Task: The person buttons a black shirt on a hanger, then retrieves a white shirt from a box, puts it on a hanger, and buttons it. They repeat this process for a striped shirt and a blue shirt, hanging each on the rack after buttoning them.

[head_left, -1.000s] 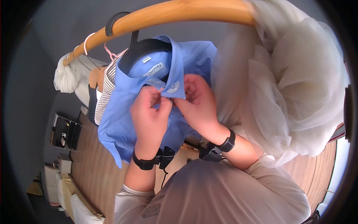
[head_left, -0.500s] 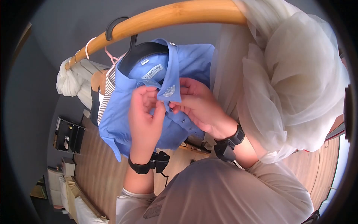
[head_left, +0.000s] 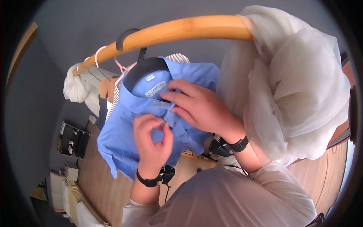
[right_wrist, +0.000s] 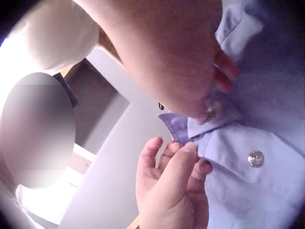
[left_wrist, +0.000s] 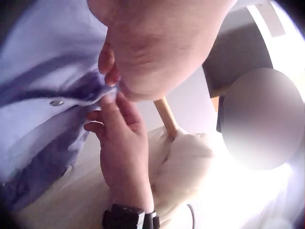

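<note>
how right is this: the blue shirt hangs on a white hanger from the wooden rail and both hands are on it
The hanger is black, not white, as the head view shows. The blue shirt does hang from the wooden rail, with the left hand and right hand on it.

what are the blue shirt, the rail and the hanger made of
Blue shirt: woven cloth, likely a cotton blend; matte, with soft creases and small shiny buttons. Rail: wood or bamboo; smooth, light brown, with a slight sheen. Hanger: probably black plastic, going by its smooth moulded shape.
</note>
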`<state>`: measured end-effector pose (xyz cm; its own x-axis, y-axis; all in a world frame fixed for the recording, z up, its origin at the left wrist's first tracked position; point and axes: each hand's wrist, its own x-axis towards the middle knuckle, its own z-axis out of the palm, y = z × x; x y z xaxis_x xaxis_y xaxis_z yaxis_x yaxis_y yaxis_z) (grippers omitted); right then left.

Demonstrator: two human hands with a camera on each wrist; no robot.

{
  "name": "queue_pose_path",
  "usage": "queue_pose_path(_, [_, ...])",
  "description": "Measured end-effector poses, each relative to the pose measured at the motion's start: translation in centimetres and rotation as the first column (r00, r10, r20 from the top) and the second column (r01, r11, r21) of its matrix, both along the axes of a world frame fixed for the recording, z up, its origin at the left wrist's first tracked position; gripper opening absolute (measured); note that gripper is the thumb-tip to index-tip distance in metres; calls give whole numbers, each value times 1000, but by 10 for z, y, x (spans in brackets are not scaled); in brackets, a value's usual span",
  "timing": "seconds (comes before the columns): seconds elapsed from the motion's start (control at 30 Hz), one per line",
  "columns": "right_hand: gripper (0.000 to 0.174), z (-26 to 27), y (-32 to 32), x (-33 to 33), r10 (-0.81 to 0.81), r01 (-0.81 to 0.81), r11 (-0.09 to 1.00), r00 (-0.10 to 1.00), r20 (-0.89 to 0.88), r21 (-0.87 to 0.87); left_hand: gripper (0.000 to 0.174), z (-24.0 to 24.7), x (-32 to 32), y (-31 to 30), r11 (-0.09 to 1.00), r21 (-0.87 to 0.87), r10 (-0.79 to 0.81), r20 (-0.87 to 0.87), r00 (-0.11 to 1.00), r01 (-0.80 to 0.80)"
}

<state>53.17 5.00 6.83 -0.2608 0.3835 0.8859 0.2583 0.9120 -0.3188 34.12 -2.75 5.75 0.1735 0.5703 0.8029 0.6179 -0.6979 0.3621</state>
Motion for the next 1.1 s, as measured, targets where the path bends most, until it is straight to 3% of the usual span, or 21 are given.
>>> queue_pose_path(0.03, [14, -1, 6, -1, -11, 10, 1000, 995, 97, 11, 48, 7, -2, -6, 998, 56, 43, -91, 995, -38])
queue_pose_path(0.07, [9, 0, 8, 0, -39, 39, 999, 992, 122, -1, 36, 17, -6, -15, 993, 99, 72, -95, 993, -63])
queue_pose_path(0.17, [9, 8, 3, 5, 78, -74, 996, 990, 113, -40, 24, 72, -3, -24, 959, 206, 235, -200, 951, -194])
queue_pose_path(0.2, [9, 10, 3, 3, 104, -102, 995, 990, 94, -22, 23, 92, 0, -5, 959, 181, 267, -331, 905, -216])
queue_pose_path(0.3, [8, 13, 1, 7, 155, -156, 988, 986, 60, 6, 27, 87, -3, 7, 911, 98, 386, -542, 746, -401])
queue_pose_path(0.37, [9, 15, 0, 9, 169, -169, 986, 984, 60, -4, 32, 77, -9, 12, 910, 91, 394, -501, 771, -406])
queue_pose_path(0.47, [8, 14, -2, -1, 58, -59, 998, 996, 71, 15, 33, 74, -4, 8, 931, 34, 344, -419, 840, -364])
queue_pose_path(0.7, [15, 7, -2, 4, 60, -59, 997, 998, 26, -43, 42, 55, -6, 14, 925, 108, 377, -378, 846, -364])
queue_pose_path(0.77, [22, 11, -9, 5, 43, -47, 995, 998, -50, -86, 51, 53, -6, 9, 955, 111, 298, -360, 884, -276])
queue_pose_path(0.83, [31, 14, -4, 15, -137, 131, 990, 982, -127, -56, 54, 57, -9, 0, 977, 164, 184, -315, 931, -137])
queue_pose_path(0.87, [35, 15, 0, 20, -225, 220, 974, 960, -167, -50, 53, 59, -21, -6, 945, 268, 272, -316, 909, -189])
queue_pose_path(0.97, [45, 16, 18, 11, -187, 102, 972, 882, -433, -213, 47, 78, -42, -17, 803, 278, 587, -221, 779, -527])
queue_pose_path(1.07, [50, 18, 27, 1, -244, 224, 969, 940, -241, -105, 45, 68, -53, -6, 870, -36, 448, -359, 819, -492])
queue_pose_path(1.1, [51, 20, 29, -6, -262, 255, 965, 949, -177, -59, 45, 64, -46, -6, 828, -109, 443, -474, 761, -550])
